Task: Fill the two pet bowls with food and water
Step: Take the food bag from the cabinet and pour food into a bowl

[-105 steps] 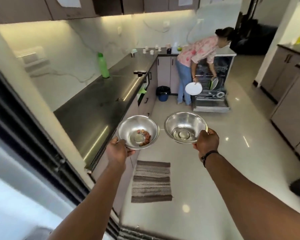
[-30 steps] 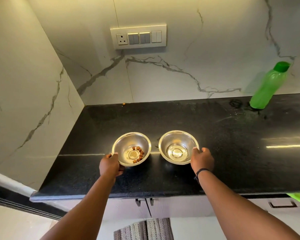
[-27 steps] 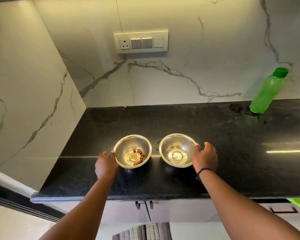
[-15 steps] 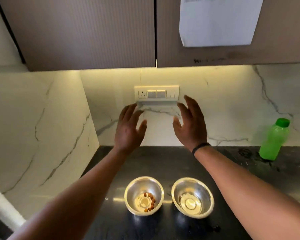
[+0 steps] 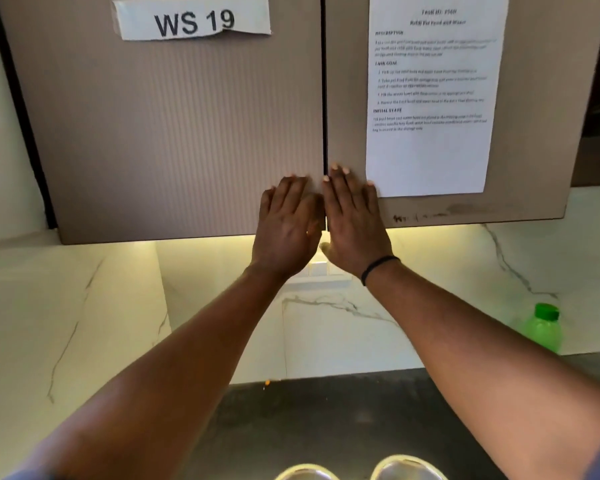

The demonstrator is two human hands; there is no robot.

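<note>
Pressing flat against the left cabinet door [image 5: 174, 133], which bears a "WS 19" label [image 5: 193, 19], the left hand [image 5: 286, 226] lies with fingers spread and grips nothing. Just beside it, the right hand [image 5: 355, 223] lies equally flat and empty on the right cabinet door [image 5: 347, 98], touching one printed sheet [image 5: 430, 98]. Two pet bowls [image 5: 307, 472] show only their rims at the bottom edge on the dark surface [image 5: 319, 410], contents hidden. One green bottle [image 5: 542, 329] stands far right.

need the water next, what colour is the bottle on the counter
Green, with a darker green cap: the bottle stands at the right against the marble wall, in the head view.
</note>
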